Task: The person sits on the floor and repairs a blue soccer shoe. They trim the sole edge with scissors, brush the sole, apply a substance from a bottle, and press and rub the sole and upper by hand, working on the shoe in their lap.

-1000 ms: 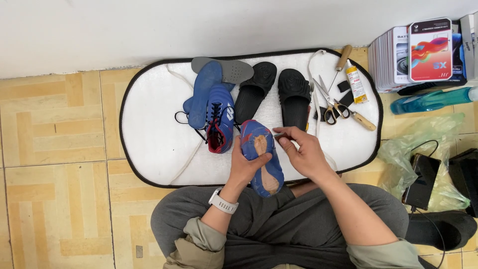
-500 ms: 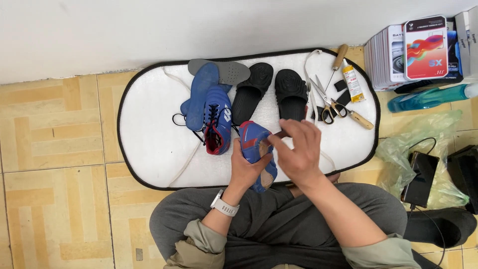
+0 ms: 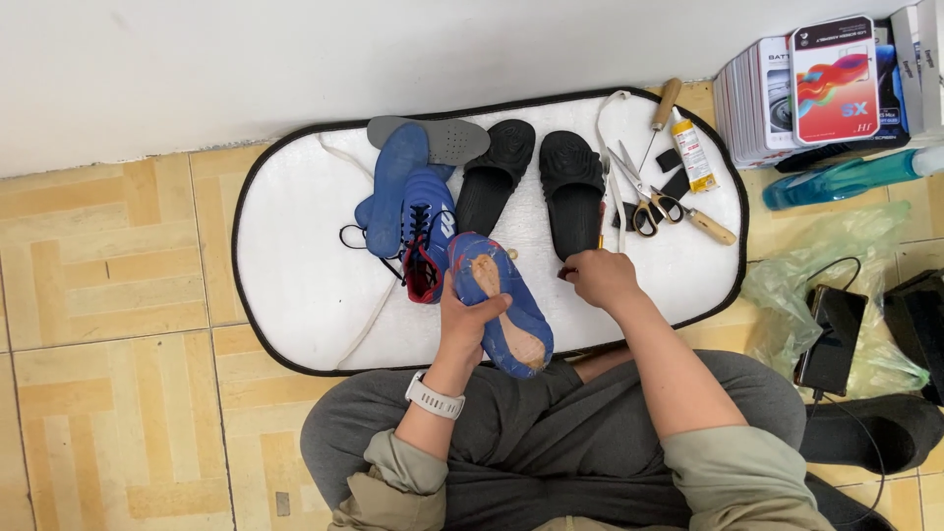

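Left hand wrapped around a blue shoe held sole-up above the lap, right hand beside it, fingers pinched on a small tool, white mat on tan tiled floor, black sandals, scissors, glue bottle, pale wall behind.

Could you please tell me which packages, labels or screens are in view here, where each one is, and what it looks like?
Stack of boxes: top right corner, upright flat cartons, grey-white sides.
Front box: faces up on that stack, white with red, orange and blue swirl.
Glue bottle: on the white mat beside the scissors, slim, yellow label.
Dark device: on green plastic bag, right; screen unlit.
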